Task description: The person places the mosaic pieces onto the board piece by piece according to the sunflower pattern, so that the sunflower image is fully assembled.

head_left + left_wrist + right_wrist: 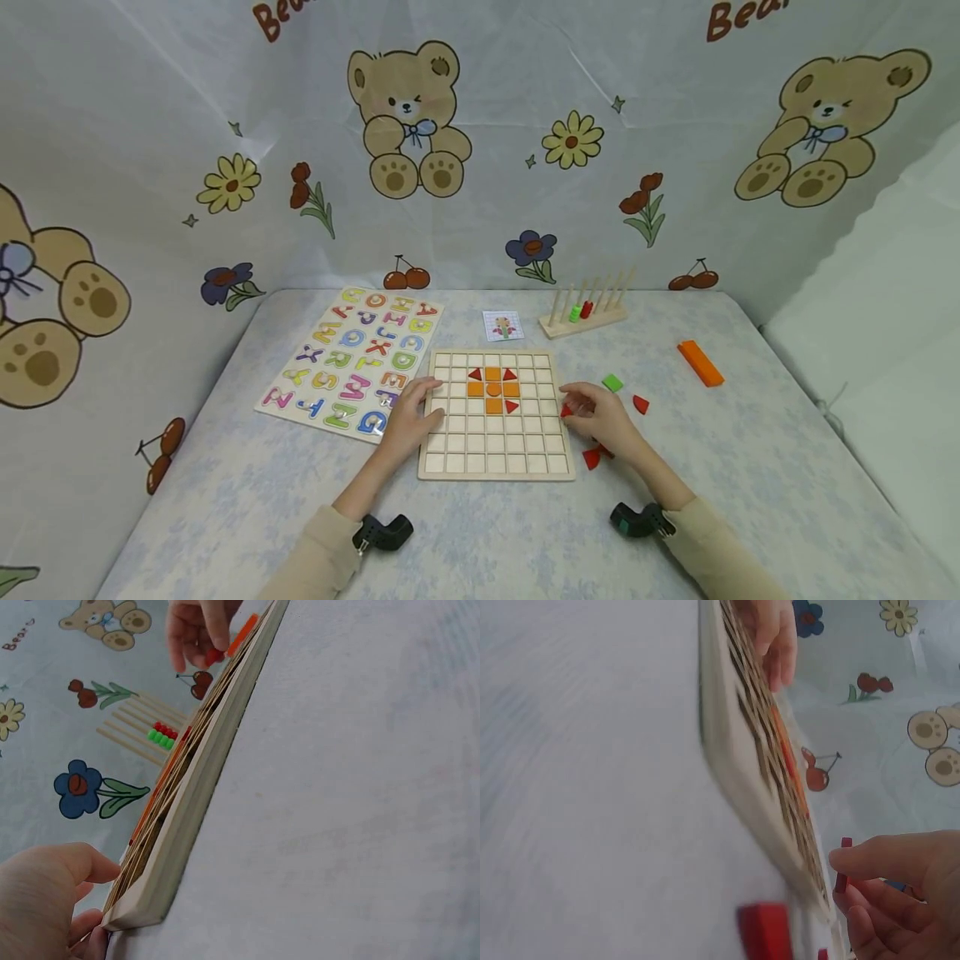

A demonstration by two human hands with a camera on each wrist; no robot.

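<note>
My right hand [600,414] is beside the right edge of the wooden grid board [497,481]. Thumb and fingers pinch a small red piece [844,866], seen edge-on in the right wrist view. At the board's left edge rests my left hand [408,417], index finger and thumb spread along the rim. Orange squares [492,373] make a cross in the upper middle cells, with an orange round piece [493,389] at its centre. Red triangles [512,407] fill three of the cross's corner cells: upper left, upper right and lower right.
Loose red pieces [592,458], a red rounded piece [641,404] and a green square [612,382] lie right of the board. Farther right is an orange block [701,363]. Behind stand a picture card [502,326] and a peg rack [585,325]; a letter puzzle [300,350] lies left.
</note>
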